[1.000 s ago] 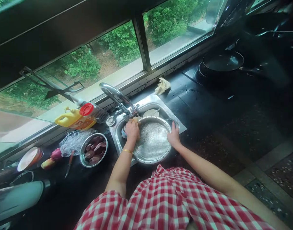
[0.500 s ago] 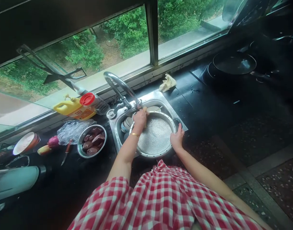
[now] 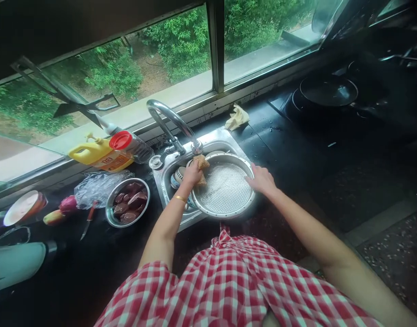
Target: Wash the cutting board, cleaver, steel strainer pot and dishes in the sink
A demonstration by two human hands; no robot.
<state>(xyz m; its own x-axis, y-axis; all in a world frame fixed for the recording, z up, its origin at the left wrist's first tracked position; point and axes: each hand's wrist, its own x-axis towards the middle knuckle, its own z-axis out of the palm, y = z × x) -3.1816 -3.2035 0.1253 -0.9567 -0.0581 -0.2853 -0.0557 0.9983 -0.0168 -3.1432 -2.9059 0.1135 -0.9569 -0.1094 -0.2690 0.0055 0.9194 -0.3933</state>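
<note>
A round perforated steel tray [image 3: 225, 188] rests tilted over the steel sink [image 3: 229, 138]. My left hand [image 3: 191, 174], with a gold bangle at the wrist, is closed on a tan scrubbing sponge [image 3: 202, 164] and presses it against the tray's far left rim. My right hand [image 3: 262, 179] grips the tray's right rim. The curved tap [image 3: 167, 120] arches just above the sponge. Some crockery shows in the sink under the tray.
Left of the sink stand a steel bowl [image 3: 127, 207] of dark red pieces, a crumpled plastic bag [image 3: 97, 186], a knife [image 3: 87, 221], a yellow jug [image 3: 96, 153] and a red-capped bottle [image 3: 128, 144]. A cloth [image 3: 238, 118] lies behind the sink. A dark pan [image 3: 327, 91] sits at the right.
My left hand has moved with the sponge along the tray's far rim. My right hand shifted from the near right edge to higher on the right rim, and the tray turned a little.
</note>
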